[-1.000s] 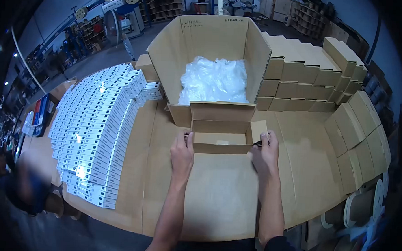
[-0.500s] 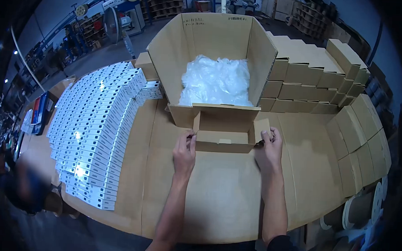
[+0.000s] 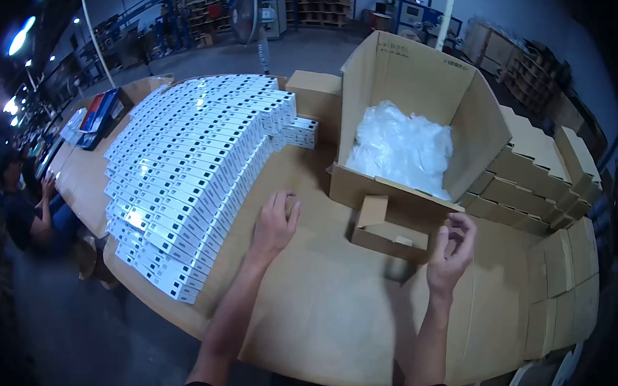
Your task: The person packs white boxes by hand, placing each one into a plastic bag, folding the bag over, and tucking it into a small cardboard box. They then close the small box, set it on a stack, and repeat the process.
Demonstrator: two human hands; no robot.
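Observation:
A small brown cardboard box (image 3: 388, 245) stands on the table against the front of a large carton, one end flap sticking up at its left. My right hand (image 3: 451, 254) is raised just beside the box's right end, its fingers loosely bent and nothing in them. Away to the left, my left hand (image 3: 276, 224) hovers above the cardboard-covered table (image 3: 317, 311), fingers slightly curled and holding nothing. Nearest to it is a big stack of white printed boxes (image 3: 186, 153) with small dark squares on them.
The large open carton (image 3: 350, 186) holds crumpled clear plastic bags (image 3: 402, 145). Flat brown boxes (image 3: 524, 157) are piled behind it at right, with more brown boxes (image 3: 560, 294) along the table's right edge. Another person (image 3: 26, 201) sits at far left.
Both hands have let go of the small box. My left hand has drawn away toward the white boxes; my right has lifted off its end. The view has turned left.

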